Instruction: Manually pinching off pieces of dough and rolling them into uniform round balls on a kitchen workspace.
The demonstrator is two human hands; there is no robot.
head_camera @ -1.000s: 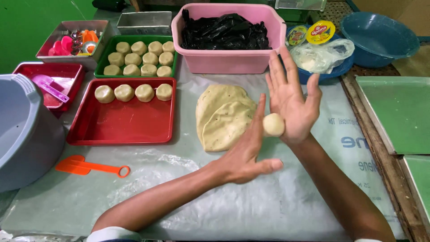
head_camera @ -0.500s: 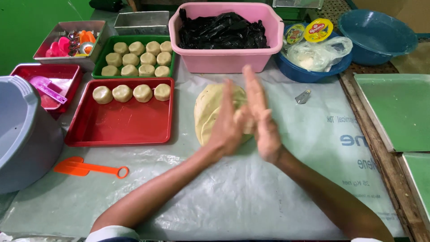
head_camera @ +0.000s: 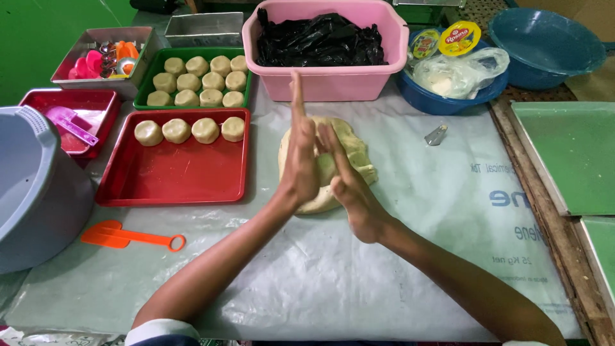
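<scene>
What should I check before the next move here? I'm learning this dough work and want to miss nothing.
1. Palms together: ok. Left hand and right hand are pressed flat against each other.
2. Piece between the palms: cannot tell, hidden.
3. Dough mound close by: ok, on the sheet right behind the hands.
4. Space on red tray: ok, four dough rounds along its far edge, the rest bare.
5. Green tray: not ok, nearly filled with rounds.
6. Orange scraper: ok, lying left of the arms.
</scene>
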